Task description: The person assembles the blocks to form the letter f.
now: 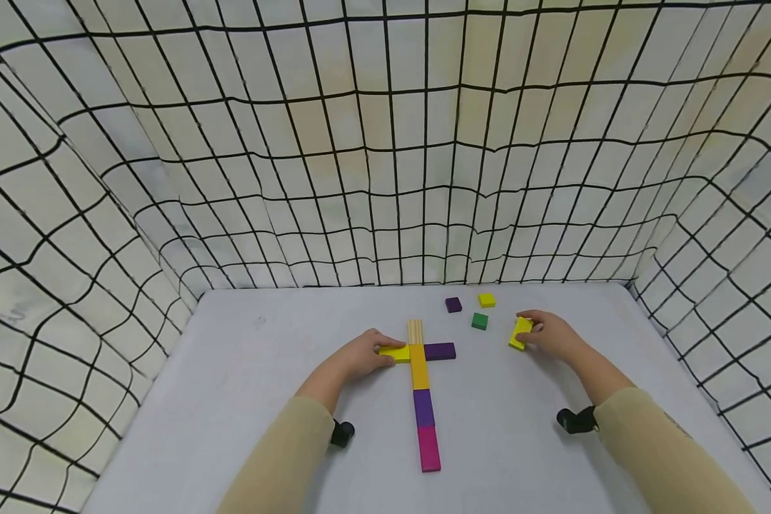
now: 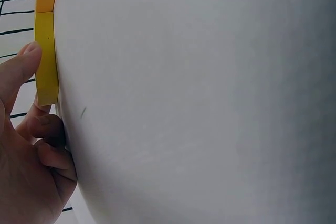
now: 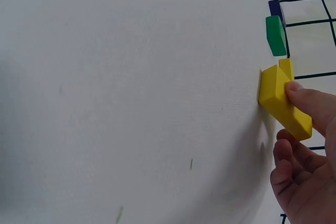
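Observation:
On the white table lies a cross-shaped row of flat blocks. My left hand (image 1: 362, 354) pinches a yellow block (image 1: 395, 353) between thumb and fingers, its end against the orange block (image 1: 419, 367). A dark purple block (image 1: 440, 351) forms the opposite arm. Below the orange one run a purple block (image 1: 424, 408) and a magenta block (image 1: 429, 449); several thin wooden strips (image 1: 415, 331) stand at the top end. To the right, my right hand (image 1: 552, 335) pinches another yellow block (image 3: 283, 103) by its long edges, tilted, with one end close to the table.
Near the table's back edge sit a small dark purple block (image 1: 453, 305), a small yellow block (image 1: 486, 300) and a small green block (image 1: 480, 321). Black netting (image 1: 392, 150) over white walls surrounds the white table (image 1: 244, 335) at the back and both sides.

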`<state>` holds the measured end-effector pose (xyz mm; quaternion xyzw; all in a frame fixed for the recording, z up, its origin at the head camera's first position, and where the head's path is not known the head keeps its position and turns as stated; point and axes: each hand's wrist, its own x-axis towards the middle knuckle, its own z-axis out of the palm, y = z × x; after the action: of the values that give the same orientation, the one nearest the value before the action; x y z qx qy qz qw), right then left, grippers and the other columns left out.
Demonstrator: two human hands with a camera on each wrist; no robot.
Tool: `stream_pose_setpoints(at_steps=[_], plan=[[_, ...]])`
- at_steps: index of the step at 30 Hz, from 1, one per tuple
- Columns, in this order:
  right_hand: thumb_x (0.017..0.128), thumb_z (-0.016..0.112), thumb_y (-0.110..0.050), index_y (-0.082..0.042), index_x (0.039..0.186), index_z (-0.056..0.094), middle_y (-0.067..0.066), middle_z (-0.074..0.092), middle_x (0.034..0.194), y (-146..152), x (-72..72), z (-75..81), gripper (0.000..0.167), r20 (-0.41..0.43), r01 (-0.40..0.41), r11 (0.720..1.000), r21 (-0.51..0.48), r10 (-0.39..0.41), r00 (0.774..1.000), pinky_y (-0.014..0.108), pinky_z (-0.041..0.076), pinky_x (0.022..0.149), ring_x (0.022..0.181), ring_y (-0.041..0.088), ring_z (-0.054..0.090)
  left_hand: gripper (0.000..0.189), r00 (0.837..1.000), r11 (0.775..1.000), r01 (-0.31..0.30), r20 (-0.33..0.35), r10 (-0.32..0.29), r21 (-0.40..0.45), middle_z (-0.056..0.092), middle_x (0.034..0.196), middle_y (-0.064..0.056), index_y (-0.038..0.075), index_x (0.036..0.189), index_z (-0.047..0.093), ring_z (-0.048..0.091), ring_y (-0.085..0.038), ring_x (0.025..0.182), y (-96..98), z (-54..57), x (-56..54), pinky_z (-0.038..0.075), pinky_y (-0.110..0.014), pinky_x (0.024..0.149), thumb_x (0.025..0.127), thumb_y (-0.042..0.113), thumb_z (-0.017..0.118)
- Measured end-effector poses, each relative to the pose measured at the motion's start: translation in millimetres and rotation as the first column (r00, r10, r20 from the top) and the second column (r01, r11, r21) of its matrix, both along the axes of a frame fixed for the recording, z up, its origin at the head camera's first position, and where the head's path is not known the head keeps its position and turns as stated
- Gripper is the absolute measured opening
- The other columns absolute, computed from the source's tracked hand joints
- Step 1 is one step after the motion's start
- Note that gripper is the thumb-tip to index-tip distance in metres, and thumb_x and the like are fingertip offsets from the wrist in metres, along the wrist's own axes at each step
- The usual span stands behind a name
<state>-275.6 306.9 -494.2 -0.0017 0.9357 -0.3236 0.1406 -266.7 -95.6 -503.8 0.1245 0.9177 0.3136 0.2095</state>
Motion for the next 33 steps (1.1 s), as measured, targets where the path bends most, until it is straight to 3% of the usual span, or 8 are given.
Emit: stream_pose_setpoints(at_steps=[10, 18, 23, 33], plan=[[0.101, 0.059, -0.024, -0.013, 0.144, 0.053, 0.016, 0.058, 0.121, 6.3, 4.0, 2.5, 0.046, -0.020, 0.019, 1.000, -0.017, -0.019, 1.000, 0.033, 0.048, 0.073, 0.094, 0.026, 0.054, 0.035, 1.000, 1.000, 0.004, -0.004, -0.004, 0.012, 0.053, 0.131, -0.001, 0.039, 0.126, 0.068, 0.047, -0.027, 0.125, -1.5, -1.3, -2.0, 0.034, -0.052, 0.110, 0.095, 0.025, 0.067], [0.104, 0.052, -0.023, -0.015, 0.147, 0.050, 0.020, 0.053, 0.134, 9.4, 5.0, 1.4, 0.043, 0.018, 0.107, 0.971, -0.216, -0.105, 0.994, 0.031, 0.053, 0.085, 0.105, 0.026, 0.059, 0.034, 1.000, 1.000, 0.008, -0.005, -0.008, 0.018, 0.053, 0.130, -0.001, 0.039, 0.126, 0.068, 0.047, -0.028, 0.126, -0.7, 0.1, -1.4, 0.034, -0.052, 0.110, 0.095, 0.025, 0.067], [0.105, 0.051, -0.025, -0.014, 0.148, 0.047, 0.019, 0.053, 0.137, 6.7, 4.6, 5.9, 0.045, 0.034, 0.094, 0.939, -0.331, -0.088, 0.996, 0.033, 0.054, 0.088, 0.109, 0.029, 0.059, 0.035, 1.000, 1.000, 0.006, -0.001, -0.006, 0.015, 0.053, 0.132, -0.002, 0.039, 0.127, 0.068, 0.047, -0.028, 0.127, -0.5, -0.2, -0.4, 0.034, -0.053, 0.110, 0.095, 0.025, 0.067], [0.104, 0.052, -0.025, -0.013, 0.147, 0.050, 0.018, 0.054, 0.135, -13.5, -6.9, 11.4, 0.044, 0.033, 0.078, 0.918, -0.390, -0.070, 0.997, 0.029, 0.054, 0.086, 0.109, 0.029, 0.059, 0.035, 1.000, 1.000, 0.005, 0.007, -0.006, 0.021, 0.052, 0.133, -0.003, 0.038, 0.127, 0.068, 0.046, -0.029, 0.128, -0.7, 0.5, -0.1, 0.033, -0.054, 0.110, 0.095, 0.024, 0.067]])
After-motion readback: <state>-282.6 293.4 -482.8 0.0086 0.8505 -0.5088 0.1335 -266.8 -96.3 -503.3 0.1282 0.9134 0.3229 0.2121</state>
